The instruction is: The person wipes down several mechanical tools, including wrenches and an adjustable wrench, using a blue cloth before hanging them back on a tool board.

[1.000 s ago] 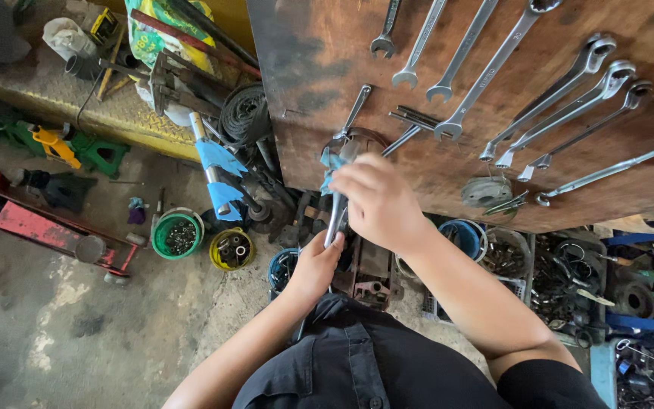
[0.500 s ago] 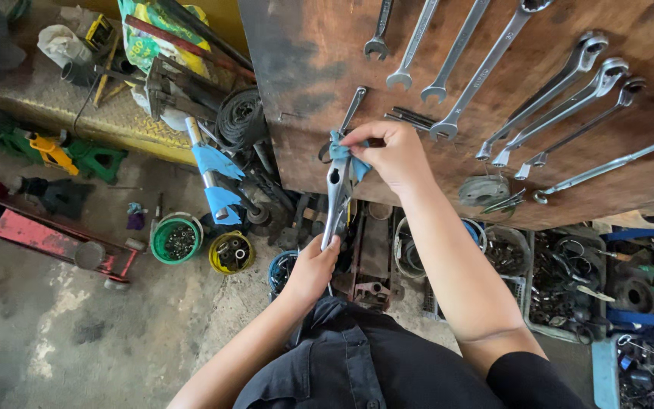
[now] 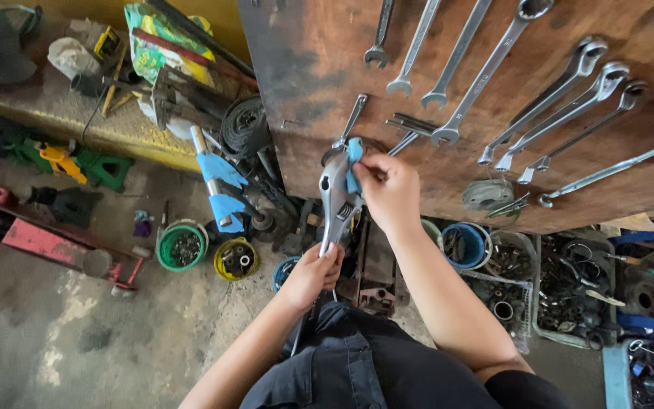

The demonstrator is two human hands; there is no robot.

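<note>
Blue cloth (image 3: 353, 163) pinched in right hand (image 3: 391, 189), pressed on head of large adjustable wrench (image 3: 338, 201). Left hand (image 3: 313, 273) fisted around wrench handle, held upright before wooden board (image 3: 327, 45). Wiping seemingly midway; head covered, shaft apparently not yet reached.

head cam only | I'm looking steeply down, close over both hands | wooden tool board (image 3: 448, 98) beyond the grip | floor left

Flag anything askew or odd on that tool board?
Mostly orderly: the wrenches hang in rows on the wooden board. A short wrench near the left edge hangs tilted. The right hand presses a blue cloth on the adjustable wrench that the left hand grips.
</note>
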